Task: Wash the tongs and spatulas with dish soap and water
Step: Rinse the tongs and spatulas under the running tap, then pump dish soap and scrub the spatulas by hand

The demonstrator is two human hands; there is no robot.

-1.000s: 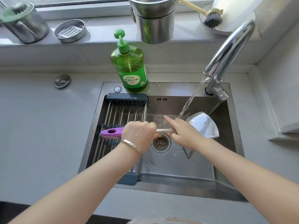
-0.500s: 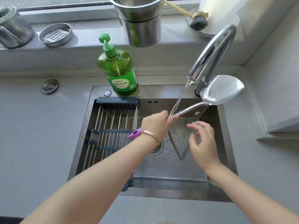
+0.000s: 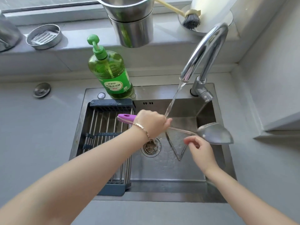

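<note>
Clutching the purple-handled, shiny steel spatula (image 3: pixel 214 133), left grip (image 3: pixel 151 122) is closed; right grip (image 3: pixel 201 151) relaxed, empty.

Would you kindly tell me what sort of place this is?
Most likely a home kitchen: a steel sink with a running tap, a green dish soap bottle and a drying rack.

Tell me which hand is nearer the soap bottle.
Left. The left hand grips the spatula in front of the soap bottle; the right hand is farther right, by its blade.
</note>
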